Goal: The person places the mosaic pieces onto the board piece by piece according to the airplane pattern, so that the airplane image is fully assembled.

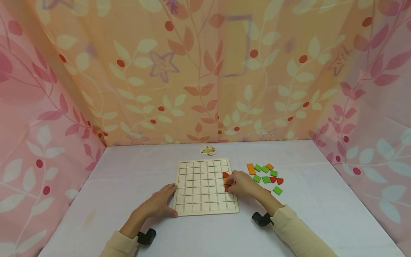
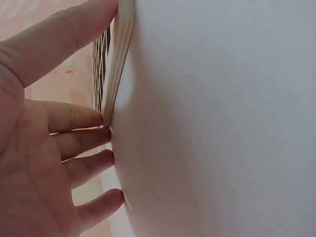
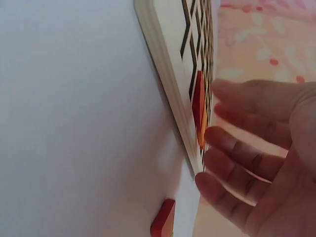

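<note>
A pale wooden grid board (image 1: 199,187) lies flat on the white table. My left hand (image 1: 157,202) touches its left side, fingers along the edge and thumb at the near corner; the left wrist view shows fairly straight fingers (image 2: 81,143). Over the board's right column is my right hand (image 1: 244,184), fingers slightly bent. Beneath its fingertips sit a quarter-round red piece (image 1: 226,174), an orange piece (image 1: 225,181) and another red piece (image 1: 227,188), partly covered. Seen from the right wrist, the thumb and fingers are spread beside the red piece (image 3: 198,101), pinching nothing visible.
Right of the board lie loose pieces: an orange rectangle (image 1: 251,169), several green ones (image 1: 266,180), small red ones (image 1: 280,181) and an orange one (image 1: 269,166). One red piece (image 3: 163,219) is partly behind the right forearm. A small pattern card (image 1: 208,150) lies beyond the board.
</note>
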{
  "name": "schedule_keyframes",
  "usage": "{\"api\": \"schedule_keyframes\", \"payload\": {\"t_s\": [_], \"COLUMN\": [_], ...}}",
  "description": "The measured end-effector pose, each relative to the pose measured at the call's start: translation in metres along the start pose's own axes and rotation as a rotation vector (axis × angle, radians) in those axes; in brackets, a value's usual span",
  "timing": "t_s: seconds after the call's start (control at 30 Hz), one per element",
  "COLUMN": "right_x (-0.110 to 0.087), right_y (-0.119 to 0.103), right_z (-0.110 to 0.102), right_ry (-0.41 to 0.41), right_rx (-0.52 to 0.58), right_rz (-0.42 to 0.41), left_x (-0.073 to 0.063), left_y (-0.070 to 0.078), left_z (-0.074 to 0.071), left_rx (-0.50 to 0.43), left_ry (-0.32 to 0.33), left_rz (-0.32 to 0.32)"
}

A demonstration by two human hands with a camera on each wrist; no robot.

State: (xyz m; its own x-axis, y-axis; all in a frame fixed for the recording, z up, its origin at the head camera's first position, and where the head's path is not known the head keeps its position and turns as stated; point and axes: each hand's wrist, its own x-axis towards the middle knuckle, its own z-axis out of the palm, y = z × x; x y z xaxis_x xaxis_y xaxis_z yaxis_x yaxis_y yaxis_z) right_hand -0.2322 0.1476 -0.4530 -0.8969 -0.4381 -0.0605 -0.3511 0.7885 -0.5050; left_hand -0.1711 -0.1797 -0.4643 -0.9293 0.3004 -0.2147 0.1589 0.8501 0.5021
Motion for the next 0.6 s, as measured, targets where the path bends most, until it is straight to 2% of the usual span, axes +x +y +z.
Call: {"api": "schedule_keyframes", "payload": {"t_s": [0.17, 0.23, 0.43, 0.6], "right_x": [-0.003, -0.003, -0.002, 0.002], "right_y": [0.010, 0.015, 0.025, 0.036], "right_z": [-0.008, -0.011, -0.024, -0.036], "right_ry": [0.009, 0.013, 0.033, 0.060], "right_rx": [0.099, 0.119, 0.106, 0.073], "right_rz": [-0.048, -0.038, 0.034, 0.036], "left_x": [0.001, 0.001, 0.000, -0.002], "left_y": [0.000, 0.000, 0.002, 0.004], "left_z": [0.001, 0.001, 0.000, -0.002], "left_rx": [0.003, 0.001, -0.007, -0.004], "left_ry": [0.000, 0.000, 0.002, 0.005], "left_rz": [0.001, 0.000, -0.007, 0.006]}}
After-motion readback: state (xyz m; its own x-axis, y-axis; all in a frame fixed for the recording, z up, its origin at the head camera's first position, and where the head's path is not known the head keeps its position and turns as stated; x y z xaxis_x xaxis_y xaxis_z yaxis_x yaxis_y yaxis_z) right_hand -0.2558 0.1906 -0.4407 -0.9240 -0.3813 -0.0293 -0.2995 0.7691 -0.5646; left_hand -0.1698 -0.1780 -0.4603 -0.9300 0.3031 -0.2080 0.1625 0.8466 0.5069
